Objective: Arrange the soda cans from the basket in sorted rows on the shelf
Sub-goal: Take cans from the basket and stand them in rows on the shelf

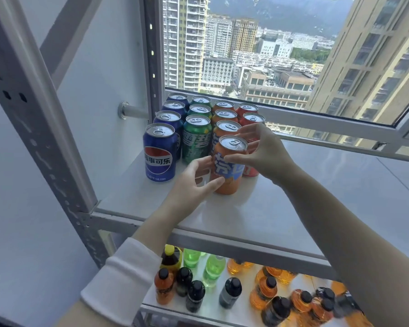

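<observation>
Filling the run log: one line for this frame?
orange can: on shelf, front of orange row | left hand: grips it | right hand: grips it

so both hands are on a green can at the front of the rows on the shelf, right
No, the can is orange, not green. The head view shows the left hand and right hand on the orange aluminium soda can at the front of the rows on the grey metal shelf.
</observation>
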`<state>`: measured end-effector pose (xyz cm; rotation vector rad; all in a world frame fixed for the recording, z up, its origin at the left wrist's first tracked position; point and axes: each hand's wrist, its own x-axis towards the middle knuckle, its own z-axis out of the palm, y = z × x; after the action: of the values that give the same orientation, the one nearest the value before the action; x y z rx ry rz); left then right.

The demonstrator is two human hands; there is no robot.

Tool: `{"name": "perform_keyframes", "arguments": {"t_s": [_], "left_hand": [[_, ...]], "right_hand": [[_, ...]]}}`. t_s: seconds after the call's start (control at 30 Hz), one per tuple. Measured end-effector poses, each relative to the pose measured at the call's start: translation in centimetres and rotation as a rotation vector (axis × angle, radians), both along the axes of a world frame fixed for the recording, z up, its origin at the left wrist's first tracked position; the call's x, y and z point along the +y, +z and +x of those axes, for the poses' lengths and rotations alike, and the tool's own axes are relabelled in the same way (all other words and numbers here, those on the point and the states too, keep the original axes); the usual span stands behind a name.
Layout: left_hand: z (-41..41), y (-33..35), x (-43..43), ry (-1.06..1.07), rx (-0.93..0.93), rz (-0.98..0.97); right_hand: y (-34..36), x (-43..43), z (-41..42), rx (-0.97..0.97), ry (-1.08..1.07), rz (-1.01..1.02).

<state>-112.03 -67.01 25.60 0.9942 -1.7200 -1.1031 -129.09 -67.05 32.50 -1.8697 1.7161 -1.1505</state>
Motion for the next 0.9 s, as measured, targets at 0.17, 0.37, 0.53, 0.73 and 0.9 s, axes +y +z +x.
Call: {"name": "perform_keyframes", "arguments": {"t_s": [0.17, 0.37, 0.53, 0.73, 0.9], "left_hand": [[0.2, 0.1, -0.2, 0.001, -0.018, -0.001], [0.2, 0.1, 0.0, 0.003, -0.036, 0.007], [0.2, 0.1, 0.3, 0.003, -0.038, 0.005], [0.3, -0.6, 1.3, 0.066, -0.058, -0.025], [0.4, -1.3, 3.1, 0.146, -0.068, -0.130]], "right_hand": [[-0.1, -0.2, 0.0, 0.007, -0.007, -0.009], [-0.1, -0.2, 0.1, 0.018, -0.002, 0.001], [-0.3, -0.2, 0.1, 0.067, 0.009, -0.003], [-1.1, 0.2, 0.1, 0.076, -0.026, -0.079], [-2.5, 2.6, 0.0, 0.084, -0.116, -0.223]]}}
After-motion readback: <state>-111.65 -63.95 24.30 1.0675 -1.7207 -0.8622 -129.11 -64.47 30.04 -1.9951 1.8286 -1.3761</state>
